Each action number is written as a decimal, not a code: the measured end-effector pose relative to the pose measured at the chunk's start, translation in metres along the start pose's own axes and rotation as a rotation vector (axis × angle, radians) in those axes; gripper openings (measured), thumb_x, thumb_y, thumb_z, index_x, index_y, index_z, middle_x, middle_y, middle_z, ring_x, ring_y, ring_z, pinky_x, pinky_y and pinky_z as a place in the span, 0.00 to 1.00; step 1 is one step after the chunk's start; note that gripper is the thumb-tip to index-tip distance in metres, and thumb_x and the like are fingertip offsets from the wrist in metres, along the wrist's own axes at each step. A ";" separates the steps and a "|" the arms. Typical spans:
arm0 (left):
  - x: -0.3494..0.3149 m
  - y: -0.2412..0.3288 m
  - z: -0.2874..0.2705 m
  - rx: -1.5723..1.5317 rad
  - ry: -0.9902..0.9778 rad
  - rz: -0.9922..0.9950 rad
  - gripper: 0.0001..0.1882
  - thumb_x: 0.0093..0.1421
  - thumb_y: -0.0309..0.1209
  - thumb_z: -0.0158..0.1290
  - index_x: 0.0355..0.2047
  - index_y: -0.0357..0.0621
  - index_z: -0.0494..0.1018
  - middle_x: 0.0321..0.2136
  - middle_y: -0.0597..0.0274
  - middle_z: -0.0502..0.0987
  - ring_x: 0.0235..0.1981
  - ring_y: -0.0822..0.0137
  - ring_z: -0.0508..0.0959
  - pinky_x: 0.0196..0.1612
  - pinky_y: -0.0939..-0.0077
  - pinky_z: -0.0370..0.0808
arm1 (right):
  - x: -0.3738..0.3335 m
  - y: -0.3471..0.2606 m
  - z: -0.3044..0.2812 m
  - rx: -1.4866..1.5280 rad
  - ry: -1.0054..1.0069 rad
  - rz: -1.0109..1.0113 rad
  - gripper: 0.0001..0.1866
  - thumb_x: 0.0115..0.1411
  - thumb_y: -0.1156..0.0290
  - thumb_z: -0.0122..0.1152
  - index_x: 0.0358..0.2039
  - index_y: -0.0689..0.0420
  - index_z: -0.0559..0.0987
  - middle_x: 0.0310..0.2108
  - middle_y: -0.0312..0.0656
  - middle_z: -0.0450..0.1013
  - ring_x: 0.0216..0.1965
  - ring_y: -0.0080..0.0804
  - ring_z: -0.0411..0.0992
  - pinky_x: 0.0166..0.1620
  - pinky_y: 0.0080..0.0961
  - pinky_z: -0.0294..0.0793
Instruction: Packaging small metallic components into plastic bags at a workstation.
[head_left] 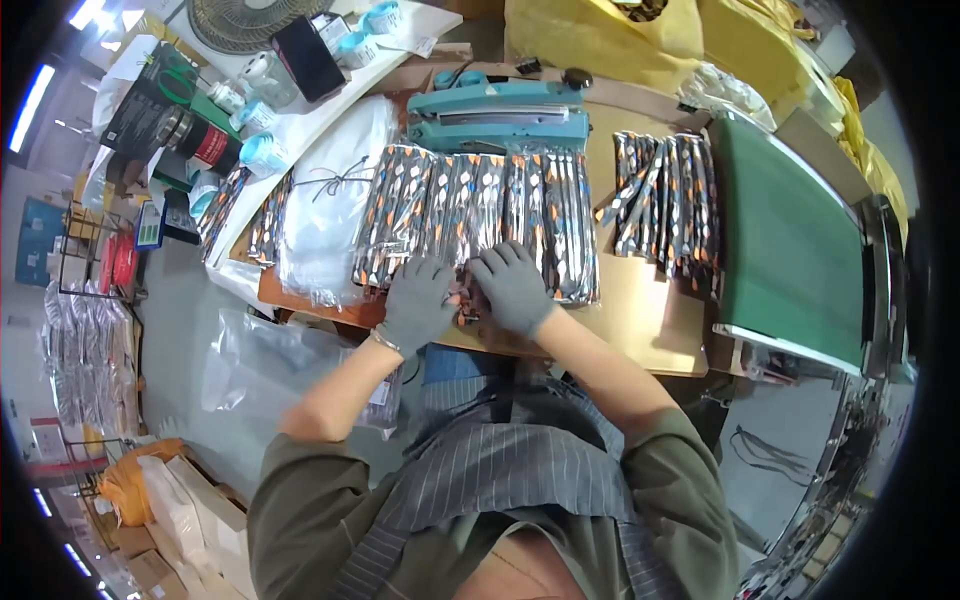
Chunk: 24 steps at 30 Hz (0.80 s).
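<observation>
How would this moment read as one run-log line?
left hand: gloved, at near edge of patterned packets | right hand: gloved, same edge | teal device: beyond packets | more packets: to right

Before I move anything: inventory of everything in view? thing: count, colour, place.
Slim patterned packets: many, black-white-orange, row at table centre, pile right
Clear plastic bags: stack, count unclear, transparent, left of row
Impulse sealer: 1, teal, beyond row
Worktable: 1, brown-tan, under packets
Smartphone: 1, dark, upper left
Tubs: several, white and light blue, upper left
Flask: 1, black-red, upper left
Green-topped surface: 1, green, right
Sacks: at least 2, yellow, top right
Rim clutter: too blurred to count
Left hand: 1, grey-gloved, row's near edge
Right hand: 1, grey-gloved, row's near edge
</observation>
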<state>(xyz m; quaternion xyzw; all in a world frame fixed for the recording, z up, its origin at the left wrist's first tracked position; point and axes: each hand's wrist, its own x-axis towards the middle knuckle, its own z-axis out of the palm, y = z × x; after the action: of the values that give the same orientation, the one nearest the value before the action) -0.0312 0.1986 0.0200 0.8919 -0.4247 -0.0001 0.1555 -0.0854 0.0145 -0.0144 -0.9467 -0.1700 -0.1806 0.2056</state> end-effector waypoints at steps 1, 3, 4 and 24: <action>0.004 -0.001 0.003 -0.002 0.012 0.019 0.18 0.43 0.36 0.55 0.34 0.41 0.70 0.40 0.47 0.72 0.44 0.49 0.71 0.43 0.58 0.68 | 0.003 0.009 0.012 -0.080 -0.056 0.000 0.21 0.46 0.64 0.58 0.42 0.53 0.69 0.37 0.44 0.70 0.39 0.43 0.70 0.46 0.42 0.67; 0.014 -0.008 -0.003 -0.087 -0.132 -0.106 0.11 0.44 0.34 0.53 0.26 0.42 0.68 0.29 0.48 0.74 0.33 0.48 0.74 0.32 0.56 0.69 | 0.026 0.002 -0.005 -0.062 -0.067 0.019 0.17 0.47 0.66 0.56 0.39 0.51 0.69 0.35 0.42 0.70 0.34 0.42 0.71 0.39 0.40 0.69; 0.019 -0.009 -0.010 -0.308 0.063 -0.096 0.08 0.46 0.33 0.51 0.22 0.42 0.68 0.20 0.47 0.72 0.25 0.45 0.73 0.28 0.54 0.68 | 0.038 -0.003 -0.016 -0.034 -0.090 0.050 0.13 0.48 0.67 0.55 0.36 0.49 0.69 0.32 0.40 0.71 0.29 0.41 0.72 0.32 0.39 0.72; 0.120 0.044 -0.174 -0.641 0.235 -0.043 0.11 0.54 0.29 0.46 0.27 0.34 0.76 0.16 0.56 0.77 0.16 0.70 0.78 0.22 0.77 0.75 | 0.068 0.050 -0.240 0.175 0.106 0.580 0.06 0.51 0.73 0.56 0.27 0.62 0.76 0.17 0.38 0.71 0.16 0.23 0.68 0.22 0.22 0.67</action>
<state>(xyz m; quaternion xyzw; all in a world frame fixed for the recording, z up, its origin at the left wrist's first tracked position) 0.0356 0.1298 0.2134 0.8003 -0.3631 -0.0341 0.4760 -0.0714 -0.1196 0.2013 -0.9237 0.1032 -0.1482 0.3379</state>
